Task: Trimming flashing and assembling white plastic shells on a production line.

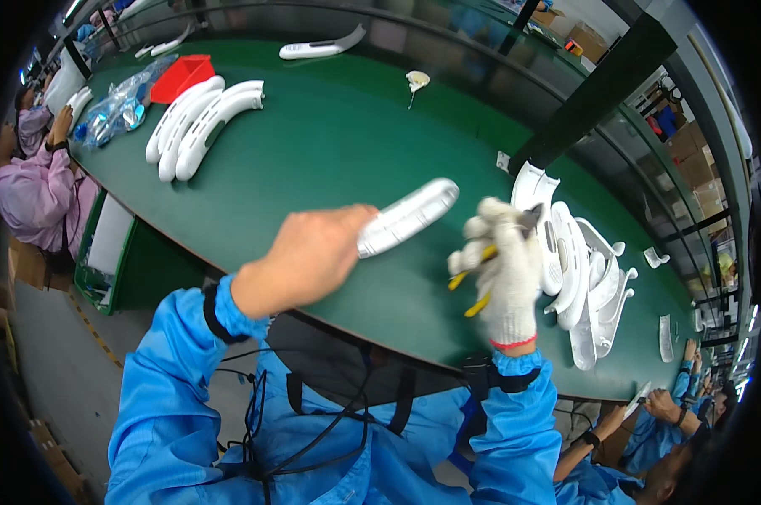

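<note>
My bare left hand (309,252) is closed on one end of a curved white plastic part (416,217), holding it over the green table with its hollow, ribbed side showing. In my right hand (512,278), which wears a white knitted glove, is a pair of pliers (479,305). Their yellow handles stick out below the fingers and the dark head shows above; the jaws are too blurred to read. The pliers and the white part are apart. Just right of the glove lies a pile of white plastic parts (570,261), some long and curved, some shell-like.
On the green table (338,126), several curved white parts (197,126) lie at left beside a red bin (182,77) and a clear plastic bag (119,105). Another white part (321,47) lies at the back. A black post (595,93) rises at right. Co-workers sit at both sides.
</note>
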Demonstrator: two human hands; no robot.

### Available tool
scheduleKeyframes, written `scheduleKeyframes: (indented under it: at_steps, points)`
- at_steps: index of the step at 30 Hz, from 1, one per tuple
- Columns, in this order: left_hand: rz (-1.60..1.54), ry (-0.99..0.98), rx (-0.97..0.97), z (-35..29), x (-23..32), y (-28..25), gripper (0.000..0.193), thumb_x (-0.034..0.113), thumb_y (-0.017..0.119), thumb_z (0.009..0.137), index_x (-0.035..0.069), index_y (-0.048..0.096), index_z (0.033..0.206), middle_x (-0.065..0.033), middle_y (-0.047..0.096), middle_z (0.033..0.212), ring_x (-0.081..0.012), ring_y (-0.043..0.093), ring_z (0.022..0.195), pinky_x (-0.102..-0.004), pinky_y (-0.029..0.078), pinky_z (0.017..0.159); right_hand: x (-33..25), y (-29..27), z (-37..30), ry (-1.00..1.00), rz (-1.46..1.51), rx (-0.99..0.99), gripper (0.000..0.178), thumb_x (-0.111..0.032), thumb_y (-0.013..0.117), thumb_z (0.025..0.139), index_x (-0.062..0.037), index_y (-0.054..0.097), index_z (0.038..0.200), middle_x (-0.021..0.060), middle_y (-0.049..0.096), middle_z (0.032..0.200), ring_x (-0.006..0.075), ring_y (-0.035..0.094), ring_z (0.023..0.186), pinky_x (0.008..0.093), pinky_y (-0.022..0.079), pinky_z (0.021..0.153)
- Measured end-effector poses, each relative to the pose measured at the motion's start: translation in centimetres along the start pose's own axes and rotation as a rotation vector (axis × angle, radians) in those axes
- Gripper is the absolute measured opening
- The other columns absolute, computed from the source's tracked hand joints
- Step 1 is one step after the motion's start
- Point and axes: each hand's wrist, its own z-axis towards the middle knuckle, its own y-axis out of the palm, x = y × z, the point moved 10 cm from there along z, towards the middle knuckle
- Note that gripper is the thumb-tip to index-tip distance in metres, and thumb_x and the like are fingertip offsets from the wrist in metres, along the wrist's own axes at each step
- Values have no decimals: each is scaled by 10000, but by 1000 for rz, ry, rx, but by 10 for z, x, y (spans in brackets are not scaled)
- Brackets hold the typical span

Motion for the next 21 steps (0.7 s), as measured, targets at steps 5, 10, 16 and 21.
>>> scheduleKeyframes:
  at_steps: [5,10,16,21]
  points:
    - [227,17,26,69,-64,-11,326,-48,538,804,25,644,1103,-158,646,963,-362,600,963,-463,468,839,57,6,14,262,68,-103,241,-163,562,1009,32,591,1149,108,624,831,138,589,592,373,571,575]
    - [332,168,66,152,-85,18,307,-59,549,793,34,655,1065,-134,655,998,-339,591,987,-445,452,873,63,9,14,381,89,-110,239,-151,544,1018,34,582,1165,104,616,868,127,573,617,350,556,613]
    - [458,348,144,246,-81,91,306,-25,607,785,59,684,1068,-100,671,1052,-306,598,1077,-491,419,1032,61,7,17,407,92,-126,240,-135,550,1009,52,598,1152,112,616,859,135,590,644,352,565,620]
    - [391,313,28,257,-84,110,446,2,581,843,59,599,1285,-125,630,1232,-317,560,1210,-583,340,1126,66,7,20,431,107,-134,245,-125,558,1012,68,599,1158,126,625,870,143,604,651,358,583,635]
